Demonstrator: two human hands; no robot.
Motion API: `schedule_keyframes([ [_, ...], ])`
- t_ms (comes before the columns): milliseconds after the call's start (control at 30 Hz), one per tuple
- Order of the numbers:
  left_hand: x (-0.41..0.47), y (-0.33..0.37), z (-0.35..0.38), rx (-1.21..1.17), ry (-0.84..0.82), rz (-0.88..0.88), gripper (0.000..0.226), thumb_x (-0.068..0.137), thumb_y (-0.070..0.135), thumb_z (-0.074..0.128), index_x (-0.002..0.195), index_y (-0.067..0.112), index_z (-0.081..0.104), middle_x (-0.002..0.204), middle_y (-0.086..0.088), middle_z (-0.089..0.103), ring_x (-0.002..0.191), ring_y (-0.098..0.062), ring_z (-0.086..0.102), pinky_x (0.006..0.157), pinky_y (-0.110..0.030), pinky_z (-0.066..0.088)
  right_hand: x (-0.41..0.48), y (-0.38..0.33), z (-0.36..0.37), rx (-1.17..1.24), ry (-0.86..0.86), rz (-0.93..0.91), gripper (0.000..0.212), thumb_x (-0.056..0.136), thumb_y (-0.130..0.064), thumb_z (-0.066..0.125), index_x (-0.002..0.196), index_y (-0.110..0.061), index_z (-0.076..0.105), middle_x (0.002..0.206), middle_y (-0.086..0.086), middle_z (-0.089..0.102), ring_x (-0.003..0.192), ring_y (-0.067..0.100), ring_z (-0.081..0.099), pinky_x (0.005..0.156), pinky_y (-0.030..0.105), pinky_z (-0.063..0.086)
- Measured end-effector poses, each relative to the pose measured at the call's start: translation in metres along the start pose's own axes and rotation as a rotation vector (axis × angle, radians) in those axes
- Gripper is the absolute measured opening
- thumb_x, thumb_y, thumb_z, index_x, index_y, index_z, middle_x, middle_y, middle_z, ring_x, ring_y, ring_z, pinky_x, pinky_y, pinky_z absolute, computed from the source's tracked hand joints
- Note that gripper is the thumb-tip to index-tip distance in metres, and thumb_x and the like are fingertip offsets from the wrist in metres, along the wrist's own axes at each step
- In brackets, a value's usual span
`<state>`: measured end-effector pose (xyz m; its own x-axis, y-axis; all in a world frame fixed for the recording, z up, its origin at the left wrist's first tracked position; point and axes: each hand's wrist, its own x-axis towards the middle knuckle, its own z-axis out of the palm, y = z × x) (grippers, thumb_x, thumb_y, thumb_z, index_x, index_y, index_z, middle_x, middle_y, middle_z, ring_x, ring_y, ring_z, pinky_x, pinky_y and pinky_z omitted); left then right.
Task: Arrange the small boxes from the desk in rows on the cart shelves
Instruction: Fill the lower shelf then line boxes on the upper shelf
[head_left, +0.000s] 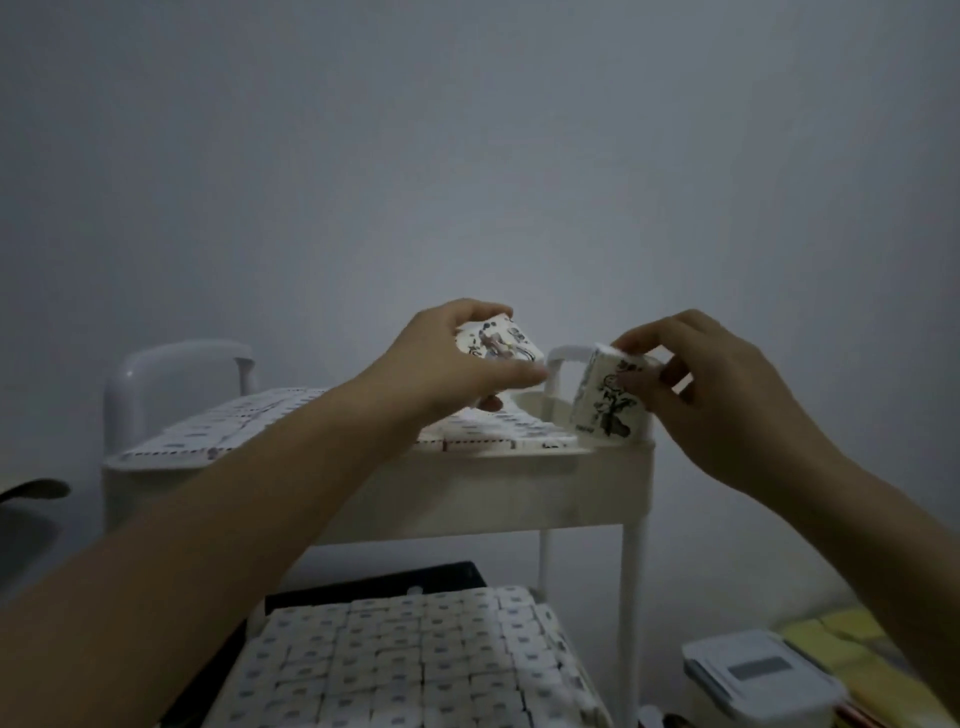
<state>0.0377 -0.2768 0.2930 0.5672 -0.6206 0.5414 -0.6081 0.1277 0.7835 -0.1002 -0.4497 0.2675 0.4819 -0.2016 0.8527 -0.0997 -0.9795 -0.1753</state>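
Note:
A white cart stands before me; its top shelf (467, 486) is packed with rows of small white boxes (218, 434). Above its right half my left hand (441, 364) grips one small white box with an ink drawing (498, 340), tilted and held off the rows. My right hand (717, 389) pinches a second printed box (608, 402) by its top at the shelf's right front corner; the box stands upright with its bottom at rim height. The lower shelf (395, 670) is also filled with rows of boxes.
A white curved handle (171, 364) rises at the cart's left end and another (571, 356) at the right end. A white lidded container (758, 675) and yellow items (826, 639) lie at the lower right. A dark object (31, 491) sits at the left edge. A bare wall stands behind.

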Motion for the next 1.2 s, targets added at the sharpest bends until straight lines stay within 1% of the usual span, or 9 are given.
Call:
schedule_keyframes([
  [100,0.011,-0.005,0.013,0.099,-0.048,0.005,0.066,0.065,0.011,0.088,0.123,0.023,0.057,0.1,0.003,0.065,0.061,-0.003,0.064,0.054,-0.017,0.052,0.004,0.004,-0.003,-0.006,-0.041,-0.015,0.015,0.089,-0.025,0.062,0.104,-0.028,0.064,0.101,-0.012,0.055,0.078,0.004,0.057,0.069,0.026,0.048],
  [200,0.016,-0.012,0.022,0.178,-0.055,0.031,0.062,0.069,0.012,0.086,0.121,0.026,0.057,0.1,0.012,0.055,0.071,-0.009,0.065,0.055,-0.019,0.055,0.009,0.006,-0.01,0.017,-0.101,-0.026,0.014,0.087,-0.026,0.065,0.098,-0.034,0.063,0.096,-0.017,0.055,0.075,0.003,0.057,0.065,0.022,0.043],
  [400,0.032,-0.018,0.024,0.387,0.031,0.152,0.039,0.076,0.062,0.068,0.097,0.03,0.07,0.087,0.014,0.07,0.081,0.001,0.065,0.074,-0.023,0.053,0.02,0.005,-0.016,0.021,-0.235,-0.075,0.016,0.085,-0.031,0.065,0.095,-0.043,0.062,0.094,-0.022,0.057,0.071,0.0,0.054,0.061,0.018,0.038],
  [533,0.041,-0.013,0.024,0.314,0.019,0.134,0.058,0.076,0.067,0.064,0.117,0.026,0.065,0.098,0.01,0.072,0.091,-0.001,0.066,0.084,-0.026,0.053,0.015,0.008,-0.007,0.011,-0.366,-0.06,0.018,0.086,-0.031,0.066,0.1,-0.041,0.069,0.093,-0.023,0.059,0.07,-0.001,0.054,0.064,0.015,0.037],
  [667,0.047,-0.009,0.028,0.197,-0.062,0.099,0.076,0.066,0.056,0.073,0.13,0.025,0.048,0.098,0.002,0.074,0.086,-0.011,0.071,0.083,-0.032,0.056,0.002,0.012,0.001,0.019,-0.411,-0.043,0.018,0.087,-0.032,0.064,0.102,-0.041,0.07,0.091,-0.026,0.061,0.073,-0.002,0.056,0.067,0.014,0.044],
  [733,0.049,-0.01,0.03,0.112,-0.13,0.09,0.065,0.074,0.034,0.079,0.129,0.02,0.048,0.1,-0.003,0.074,0.086,-0.015,0.072,0.079,-0.031,0.059,-0.002,0.014,0.002,0.071,-0.378,-0.021,0.018,0.09,-0.031,0.061,0.103,-0.041,0.068,0.091,-0.025,0.063,0.075,-0.004,0.06,0.065,0.015,0.048],
  [867,0.05,-0.009,0.035,0.0,-0.219,0.062,0.043,0.083,-0.001,0.07,0.121,0.008,0.053,0.098,-0.011,0.073,0.087,-0.019,0.072,0.073,-0.028,0.059,-0.009,0.019,0.002,0.305,-0.278,0.107,0.014,0.096,-0.02,0.054,0.102,-0.031,0.061,0.092,-0.015,0.071,0.074,0.015,0.07,0.045,0.021,0.05],
  [1067,0.05,-0.011,0.04,0.122,-0.359,0.046,0.033,0.082,-0.004,0.07,0.109,0.014,0.064,0.106,-0.011,0.068,0.091,-0.019,0.07,0.076,-0.027,0.059,-0.022,0.015,0.007,0.22,-0.123,0.051,0.018,0.093,-0.017,0.054,0.097,-0.034,0.058,0.093,-0.024,0.062,0.056,0.024,0.062,0.049,0.038,0.053],
  [1200,0.048,-0.009,0.038,0.279,-0.393,0.057,0.036,0.08,0.005,0.074,0.114,0.016,0.065,0.104,-0.012,0.07,0.089,-0.018,0.067,0.079,-0.028,0.055,-0.023,0.014,0.01,0.202,-0.035,0.053,0.025,0.092,-0.012,0.056,0.106,-0.032,0.055,0.099,-0.022,0.059,0.061,0.019,0.064,0.057,0.036,0.057],
])
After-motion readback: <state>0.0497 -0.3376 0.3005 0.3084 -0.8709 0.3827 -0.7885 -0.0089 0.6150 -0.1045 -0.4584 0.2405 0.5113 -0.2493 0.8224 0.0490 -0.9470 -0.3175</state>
